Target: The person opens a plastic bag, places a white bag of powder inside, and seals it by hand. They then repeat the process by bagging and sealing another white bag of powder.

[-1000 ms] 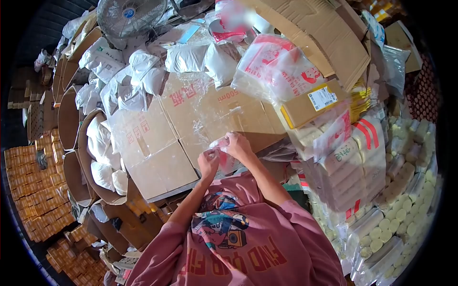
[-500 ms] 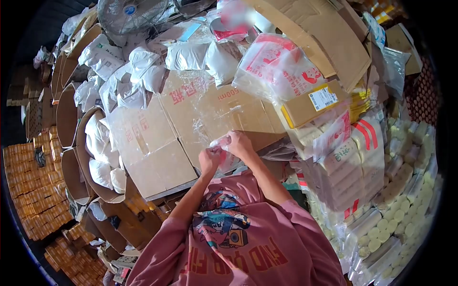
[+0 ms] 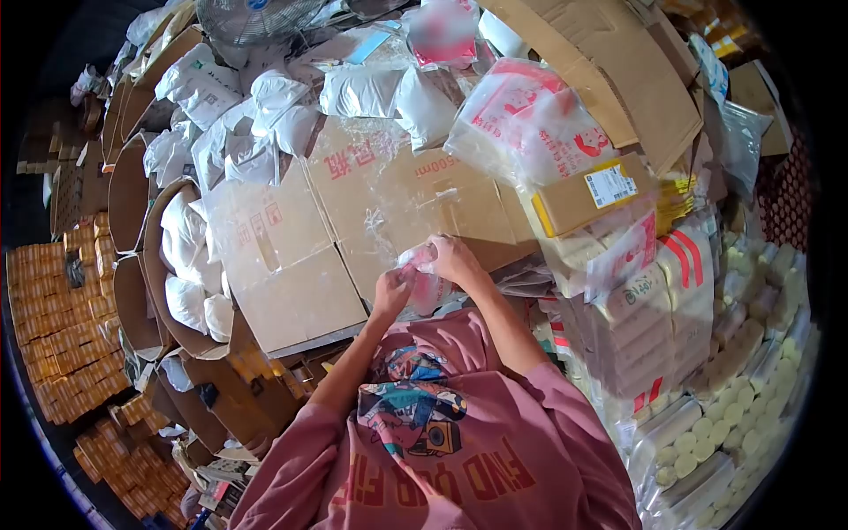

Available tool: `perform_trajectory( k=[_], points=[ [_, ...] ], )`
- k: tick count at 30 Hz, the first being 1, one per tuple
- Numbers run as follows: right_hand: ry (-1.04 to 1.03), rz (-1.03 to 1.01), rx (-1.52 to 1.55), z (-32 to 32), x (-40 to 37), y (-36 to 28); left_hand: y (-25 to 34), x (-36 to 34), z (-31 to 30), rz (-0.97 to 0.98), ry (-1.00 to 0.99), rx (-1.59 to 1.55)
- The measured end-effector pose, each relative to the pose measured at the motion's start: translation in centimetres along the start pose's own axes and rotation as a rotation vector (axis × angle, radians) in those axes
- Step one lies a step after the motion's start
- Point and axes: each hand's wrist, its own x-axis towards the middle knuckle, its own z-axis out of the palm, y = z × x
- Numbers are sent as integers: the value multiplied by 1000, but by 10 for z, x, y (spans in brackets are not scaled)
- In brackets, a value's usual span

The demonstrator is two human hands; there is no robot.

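My left hand (image 3: 393,290) and my right hand (image 3: 453,259) meet over the near edge of a flattened cardboard sheet (image 3: 291,256). Both pinch a small clear plastic bag with red print (image 3: 421,276), which hangs between them. The left hand grips the bag's left edge, the right hand its top. Whether anything is inside the bag is hidden by the fingers. My pink printed shirt (image 3: 442,442) fills the view below.
White filled sacks (image 3: 265,115) pile up behind the cardboard, with a fan (image 3: 256,13) at the top. Clear bags with red print (image 3: 530,124) and a labelled box (image 3: 583,199) lie to the right, above wrapped rolls (image 3: 707,353). Stacks of small orange boxes (image 3: 62,327) stand left.
Both hands stay together on the small bag, shifting slightly up and right in the picture. The view has tipped a little, moving the fan toward the top edge.
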Motion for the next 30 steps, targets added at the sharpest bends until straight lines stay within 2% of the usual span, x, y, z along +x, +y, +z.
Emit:
perform_trajectory(
  k=[4, 17, 22, 25, 30],
  points=[
    [-18, 7, 1, 3, 3, -1, 4, -1, 3, -60, 43, -28],
    [-47, 59, 0, 3, 4, -3, 4, 0, 7, -73, 184, 82],
    [-60, 55, 17, 3, 4, 1, 30, -8, 1, -106, 207, 157],
    [-47, 48, 20, 4, 4, 3, 46, -8, -1, -206, 196, 176],
    [-61, 101, 7, -5, 2, -2, 35, 0, 8, -135, 246, 192]
  ],
)
